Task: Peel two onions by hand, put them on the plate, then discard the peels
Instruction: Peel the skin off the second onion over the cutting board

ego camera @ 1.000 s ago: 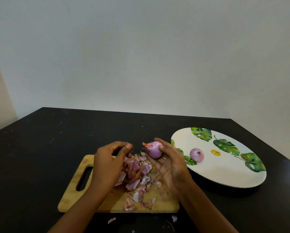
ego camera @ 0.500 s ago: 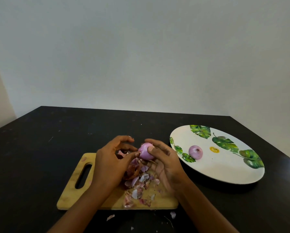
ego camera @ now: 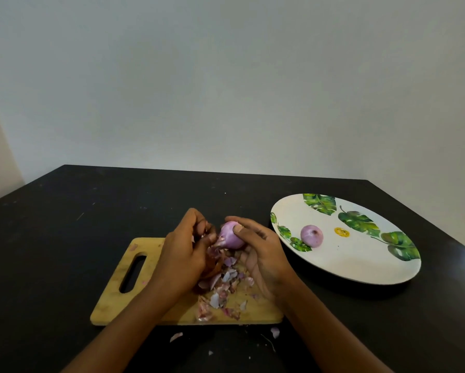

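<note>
My right hand (ego camera: 262,254) grips a purple onion (ego camera: 229,238) above the wooden cutting board (ego camera: 123,286), thumb on top. My left hand (ego camera: 184,251) pinches a bit of skin at the onion's left end. A pile of pink and brown peels (ego camera: 223,286) lies on the board under both hands. A second, peeled onion (ego camera: 311,236) rests on the left part of the white plate (ego camera: 360,265) with green leaf prints.
The black table (ego camera: 64,238) ends at a pale wall behind. A few peel scraps (ego camera: 176,337) lie on the table in front of the board. The plate sits to the right of the board.
My left hand has come in from the peel pile to the onion and now pinches its left end. My right hand has turned the onion slightly.
</note>
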The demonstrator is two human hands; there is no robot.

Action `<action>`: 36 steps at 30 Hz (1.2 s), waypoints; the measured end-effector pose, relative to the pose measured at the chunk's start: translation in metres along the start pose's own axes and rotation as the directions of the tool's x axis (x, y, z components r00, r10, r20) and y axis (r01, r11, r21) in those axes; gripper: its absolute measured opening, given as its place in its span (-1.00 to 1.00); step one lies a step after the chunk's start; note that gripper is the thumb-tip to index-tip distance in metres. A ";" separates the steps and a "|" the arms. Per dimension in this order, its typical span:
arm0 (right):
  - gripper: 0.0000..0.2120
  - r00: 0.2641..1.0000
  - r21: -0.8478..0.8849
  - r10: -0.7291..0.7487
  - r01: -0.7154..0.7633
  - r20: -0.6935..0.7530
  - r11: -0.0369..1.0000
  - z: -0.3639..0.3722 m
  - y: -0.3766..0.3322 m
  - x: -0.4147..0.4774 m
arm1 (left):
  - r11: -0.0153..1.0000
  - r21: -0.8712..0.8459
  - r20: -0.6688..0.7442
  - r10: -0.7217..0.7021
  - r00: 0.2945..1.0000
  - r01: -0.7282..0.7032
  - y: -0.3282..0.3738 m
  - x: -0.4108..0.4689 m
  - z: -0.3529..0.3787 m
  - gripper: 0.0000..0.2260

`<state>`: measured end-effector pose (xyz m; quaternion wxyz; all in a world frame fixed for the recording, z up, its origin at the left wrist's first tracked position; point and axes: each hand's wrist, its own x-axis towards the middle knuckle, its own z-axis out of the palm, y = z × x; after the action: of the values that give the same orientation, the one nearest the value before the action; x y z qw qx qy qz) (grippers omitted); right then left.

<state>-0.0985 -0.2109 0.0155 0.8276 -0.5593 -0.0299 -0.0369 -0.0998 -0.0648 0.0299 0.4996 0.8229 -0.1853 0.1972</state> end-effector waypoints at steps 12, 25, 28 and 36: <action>-0.71 1.000 0.094 0.008 -0.007 -0.006 0.996 0.002 -0.002 -0.002 | 0.967 -0.243 -0.107 -0.101 0.989 0.073 -0.001 0.003 -0.006 -0.61; -0.53 0.990 0.263 0.138 -0.128 -0.020 0.956 0.014 -0.003 -0.009 | 0.841 -0.500 -0.136 -0.311 0.941 0.206 0.008 -0.003 0.003 -0.73; -0.58 0.993 0.281 0.118 -0.105 -0.030 0.954 0.013 0.000 -0.009 | 0.830 -0.518 -0.172 -0.338 0.925 0.207 0.009 -0.006 0.005 -0.77; -0.60 0.999 0.184 0.030 -0.028 -0.012 0.983 0.012 0.002 -0.010 | 0.907 -0.387 -0.222 -0.269 0.937 0.168 0.003 -0.003 0.003 -0.79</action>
<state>-0.1079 -0.1990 0.0166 0.8762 -0.4808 -0.0188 -0.0261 -0.1037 -0.0686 0.0296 0.6822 0.6975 -0.0544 0.2125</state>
